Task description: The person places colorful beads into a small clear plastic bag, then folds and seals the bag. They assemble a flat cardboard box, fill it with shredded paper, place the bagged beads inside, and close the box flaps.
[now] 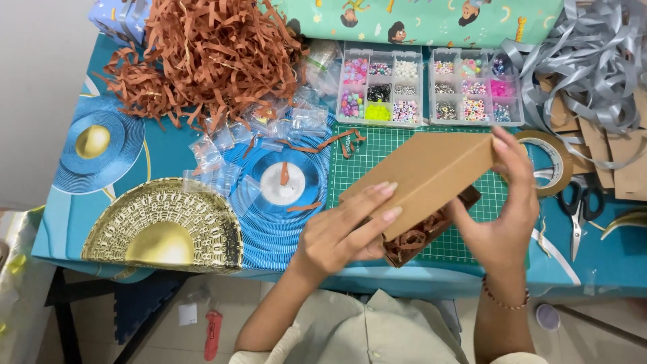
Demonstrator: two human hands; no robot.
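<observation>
A brown cardboard lid (421,175) is held tilted over a cardboard box (431,232) that has brown shredded paper showing inside it. My left hand (347,229) grips the lid's near left edge, fingers laid on top. My right hand (505,209) holds the lid's far right end, with the fingertips curled over its corner. Both are above a green cutting mat (367,158) on the table.
A big heap of brown paper shreds (202,57) lies at the back left. Two clear bead organisers (431,87) stand behind the mat. Small clear bags (269,128), a tape roll (552,162), scissors (579,205) and grey ribbon (593,61) lie around.
</observation>
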